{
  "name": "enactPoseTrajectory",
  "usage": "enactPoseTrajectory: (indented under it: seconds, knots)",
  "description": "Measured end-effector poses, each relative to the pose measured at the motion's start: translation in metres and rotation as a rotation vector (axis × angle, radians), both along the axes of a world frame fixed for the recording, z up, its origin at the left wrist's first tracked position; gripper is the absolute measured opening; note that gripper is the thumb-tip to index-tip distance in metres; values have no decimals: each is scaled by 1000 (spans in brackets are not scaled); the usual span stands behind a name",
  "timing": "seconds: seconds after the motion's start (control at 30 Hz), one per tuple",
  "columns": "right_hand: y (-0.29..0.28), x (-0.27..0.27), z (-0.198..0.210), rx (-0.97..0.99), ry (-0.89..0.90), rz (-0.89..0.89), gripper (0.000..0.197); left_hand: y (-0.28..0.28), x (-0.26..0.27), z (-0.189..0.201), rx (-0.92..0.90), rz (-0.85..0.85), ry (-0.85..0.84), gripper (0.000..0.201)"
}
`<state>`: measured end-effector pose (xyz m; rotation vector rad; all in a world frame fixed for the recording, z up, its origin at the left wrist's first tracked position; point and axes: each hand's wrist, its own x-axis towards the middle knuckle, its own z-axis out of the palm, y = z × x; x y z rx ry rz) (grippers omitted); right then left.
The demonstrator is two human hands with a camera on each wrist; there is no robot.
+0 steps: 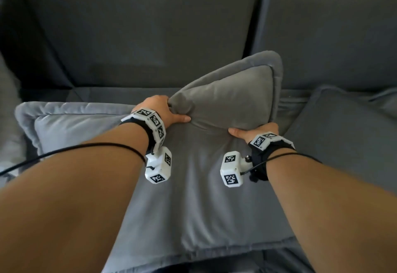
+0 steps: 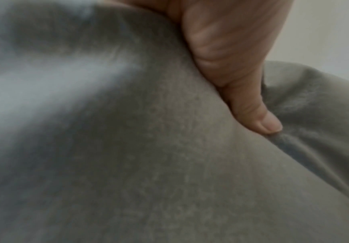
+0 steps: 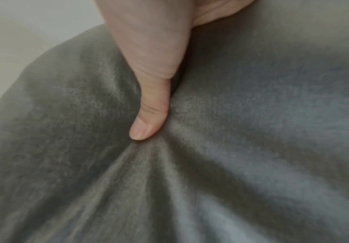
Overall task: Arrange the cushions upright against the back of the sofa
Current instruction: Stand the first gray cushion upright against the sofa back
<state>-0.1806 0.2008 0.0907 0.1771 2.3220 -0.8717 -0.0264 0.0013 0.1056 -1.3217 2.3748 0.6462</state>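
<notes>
A grey velvet cushion lies in front of me on the sofa seat, its far corner lifted and folded up toward the sofa back. My left hand grips its left edge, thumb on top. My right hand grips its right edge the same way. In the left wrist view my thumb presses into the cushion's fabric. The right wrist view shows my right thumb dug into the creased fabric. The other fingers are hidden under the cushion.
A lighter grey cushion lies flat on the seat to the left, partly under the held one. A darker grey cushion lies flat to the right. Black cables run from both wrists.
</notes>
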Motion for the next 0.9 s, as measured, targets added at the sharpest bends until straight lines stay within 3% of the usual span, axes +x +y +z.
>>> enactPoseTrajectory:
  seconds: [0.37,0.5,0.67,0.77,0.9]
  knots:
    - [-54,-58,129,-238,244,-76,104,-44,-69,165,-272,-42,216,56]
    - [-81,-87,148,-297,279,-101,103,-73,-106,192,-373,-99,287,59]
    - [-130,-119,130,-257,307,-158,110,-120,-146,180,-485,-138,300,64]
    - [-155,-132,95,-177,248,-134,107,-148,-165,137,-521,-173,263,64]
    - [-191,-134,41,-246,88,-60,110,-170,-204,88,-537,-238,277,66]
